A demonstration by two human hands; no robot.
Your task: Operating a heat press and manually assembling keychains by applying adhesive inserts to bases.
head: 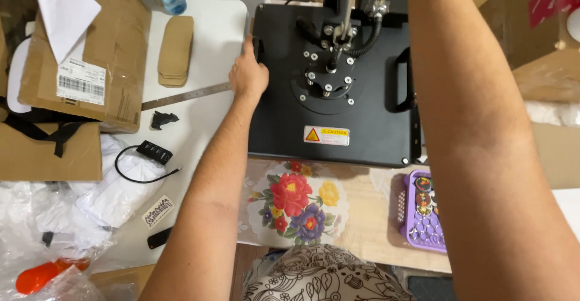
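Note:
A black heat press (pixel 329 96) stands on the table ahead of me, its flat top plate closed. My left hand (pixel 248 71) grips the plate's left edge, fingers curled over it. My right arm (pixel 477 126) reaches up over the right side of the press; the right hand is out of the picture at the top. Under the press's front edge lies a flowered mat (pixel 296 207) with red, yellow and purple blooms.
A metal ruler (pixel 184 96) lies left of the press, near a stack of brown card pieces (pixel 175 50). Cardboard boxes (pixel 90 47) sit at far left, with a black hub and cable (pixel 151 156), plastic bags (pixel 48 228) and a purple basket (pixel 423 210) at right.

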